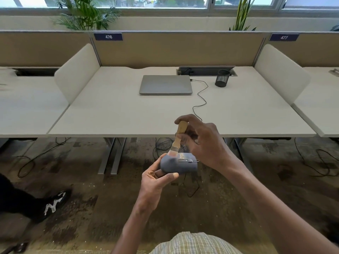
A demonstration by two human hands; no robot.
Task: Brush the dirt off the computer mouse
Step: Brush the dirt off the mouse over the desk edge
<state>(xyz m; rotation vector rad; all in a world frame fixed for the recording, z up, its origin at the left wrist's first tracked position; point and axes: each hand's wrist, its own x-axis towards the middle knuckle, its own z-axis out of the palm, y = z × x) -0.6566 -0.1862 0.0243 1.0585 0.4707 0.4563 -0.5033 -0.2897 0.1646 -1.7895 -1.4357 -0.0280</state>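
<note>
The left hand [156, 177] comes up from below with the forearm rising steeply, palm turned toward the camera, thumb and curled fingers gripping the near end of the mouse [178, 164]. The mouse is held in the air in front of the desk edge, over the floor; its long axis runs roughly left to right, buttons and wheel facing up and toward the right hand. Just above and to the right of it, the right hand [203, 142] reaches in from the lower right, wrist bent, fingers curled and pinching the wooden handle of a brush [178, 138]. The brush stands nearly upright, slightly tilted, handle end up, bristles down and touching the top of the mouse at its left part.

Beyond the hands lies the desk [128, 114]. A black cable [200, 96] snakes from behind the right hand up to a closed laptop [165, 84]. To the right of the laptop stands a mesh cup [222, 78].
</note>
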